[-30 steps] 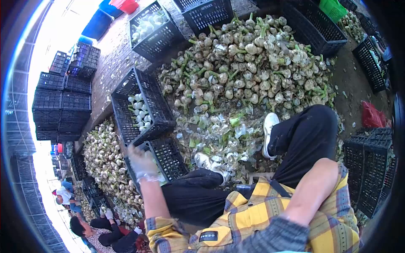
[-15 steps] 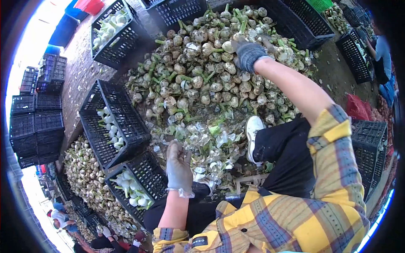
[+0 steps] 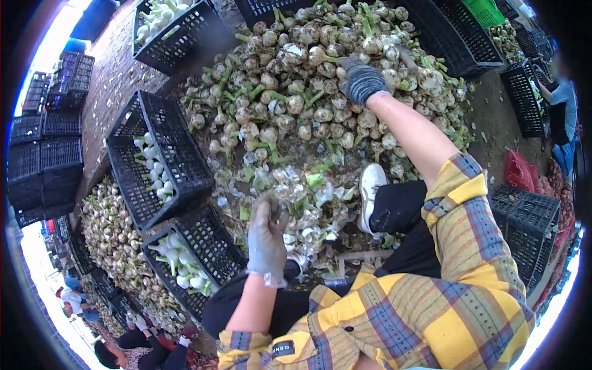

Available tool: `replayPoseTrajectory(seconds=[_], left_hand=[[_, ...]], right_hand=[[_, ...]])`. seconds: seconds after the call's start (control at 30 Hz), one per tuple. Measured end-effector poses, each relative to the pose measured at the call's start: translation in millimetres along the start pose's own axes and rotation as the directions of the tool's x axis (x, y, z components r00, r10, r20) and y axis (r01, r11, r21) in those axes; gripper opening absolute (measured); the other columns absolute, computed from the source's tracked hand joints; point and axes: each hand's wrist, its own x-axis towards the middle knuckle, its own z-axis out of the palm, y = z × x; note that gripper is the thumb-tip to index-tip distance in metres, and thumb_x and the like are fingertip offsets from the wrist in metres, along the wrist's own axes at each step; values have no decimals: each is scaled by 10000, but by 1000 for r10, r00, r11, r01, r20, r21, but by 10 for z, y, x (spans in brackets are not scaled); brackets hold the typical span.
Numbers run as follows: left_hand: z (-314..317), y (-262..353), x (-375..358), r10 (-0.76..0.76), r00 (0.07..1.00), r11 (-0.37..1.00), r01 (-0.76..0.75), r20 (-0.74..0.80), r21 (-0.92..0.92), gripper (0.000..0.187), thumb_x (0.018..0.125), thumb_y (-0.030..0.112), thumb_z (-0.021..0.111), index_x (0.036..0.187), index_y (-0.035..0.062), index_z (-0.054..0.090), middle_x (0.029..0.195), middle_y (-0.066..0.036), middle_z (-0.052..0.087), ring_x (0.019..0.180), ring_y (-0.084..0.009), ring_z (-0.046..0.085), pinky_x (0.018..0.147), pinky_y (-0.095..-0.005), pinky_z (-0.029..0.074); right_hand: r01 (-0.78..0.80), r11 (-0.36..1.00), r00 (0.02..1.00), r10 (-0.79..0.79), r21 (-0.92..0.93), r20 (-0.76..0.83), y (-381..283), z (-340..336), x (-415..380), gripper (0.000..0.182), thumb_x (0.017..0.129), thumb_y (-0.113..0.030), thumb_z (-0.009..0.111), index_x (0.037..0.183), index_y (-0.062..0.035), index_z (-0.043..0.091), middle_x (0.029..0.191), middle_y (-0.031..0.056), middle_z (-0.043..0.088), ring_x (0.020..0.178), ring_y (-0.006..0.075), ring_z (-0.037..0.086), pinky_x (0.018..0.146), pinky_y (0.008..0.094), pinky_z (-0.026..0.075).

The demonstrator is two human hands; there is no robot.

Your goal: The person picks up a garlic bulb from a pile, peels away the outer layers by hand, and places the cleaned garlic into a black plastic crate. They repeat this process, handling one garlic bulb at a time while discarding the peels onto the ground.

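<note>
A large heap of dirty bulbs with green stem stubs (image 3: 296, 92) lies in front of me. My right hand (image 3: 362, 80), in a dark grey knit glove, reaches onto the upper part of this heap. Its fingers curl around a bulb's stem area; exactly what they hold is hard to make out. My left hand (image 3: 267, 237), in a pale, soiled glove, is held over the pile of peeled skins (image 3: 308, 203), fingers apart and bent, with nothing visible in it.
Black crates with cleaned white bulbs stand at the left (image 3: 185, 154), lower left (image 3: 216, 246) and upper left (image 3: 179, 49). More crates (image 3: 527, 216) are at right, near a red sack (image 3: 520, 171). Other people work at right (image 3: 561, 105) and lower left (image 3: 148, 348).
The view has shifted slightly. My right hand stays on the heap, its fingers now curled more at a stem. My left hand remains over the skins.
</note>
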Motion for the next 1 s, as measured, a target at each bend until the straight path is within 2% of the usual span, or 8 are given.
replayPoseTrajectory(seconds=[0.23,0.4,0.5,0.53,0.63,0.77,0.8,1.0], left_hand=[[258,-80,-4,92,996,985,-92,12,148,531,874,494,471,1267,138,436,1116,-32,520,1003,-142,491,877,-327,387],[73,-45,153,119,957,991,-99,265,-88,517,860,537,468,1168,123,476,989,-44,562,896,-193,547,811,-384,461],[3,5,70,258,946,966,-247,197,-80,454,864,512,479,1102,126,495,948,-32,562,826,-168,560,754,-329,483],[-19,36,-5,242,958,970,-242,153,-24,450,868,493,480,1120,120,490,947,-32,557,813,-159,560,725,-321,491],[-94,-14,-20,385,911,911,-401,148,96,445,884,444,474,1167,101,472,970,-33,544,797,-138,559,663,-305,505],[-101,-54,-23,525,814,807,-569,247,159,421,917,382,433,1208,80,454,1020,-34,526,800,-122,556,658,-295,510],[-106,-57,-62,525,805,811,-572,277,124,369,937,332,413,1198,76,463,1032,-32,519,835,-105,542,716,-264,487],[-163,-91,-96,612,714,702,-688,339,182,314,927,301,472,1157,88,489,1007,-9,514,838,-73,496,768,-215,423]], right_hand=[[220,798,975,-155,561,-161,-1290,-143,-1227,427,767,-218,638,1147,-72,510,1074,146,580,970,318,576,869,369,465],[567,720,799,-360,400,-482,-1893,-251,-2114,377,778,-183,656,1109,-51,533,1016,134,605,845,228,621,762,301,508],[20,-5,996,-84,1000,-20,-2006,-361,-2418,348,789,-266,660,1037,-37,578,956,99,626,835,190,611,758,286,493],[132,162,991,14,978,-136,-1967,-262,-2345,320,838,-291,615,977,-3,596,844,68,630,734,126,593,667,238,496],[-354,224,934,35,908,355,-1817,-365,-2288,363,852,-318,592,981,21,587,826,73,624,642,120,586,568,242,497],[-467,88,875,-95,880,474,-1878,-376,-2318,419,816,-432,612,871,-17,602,684,36,589,539,92,538,500,246,452],[-358,296,902,-134,885,410,-1887,-363,-2283,415,802,-456,619,817,-42,606,644,31,577,530,98,527,497,242,439],[-405,75,906,-102,911,411,-1934,-328,-2319,352,853,-329,584,890,19,623,745,82,626,603,142,582,531,284,494]])
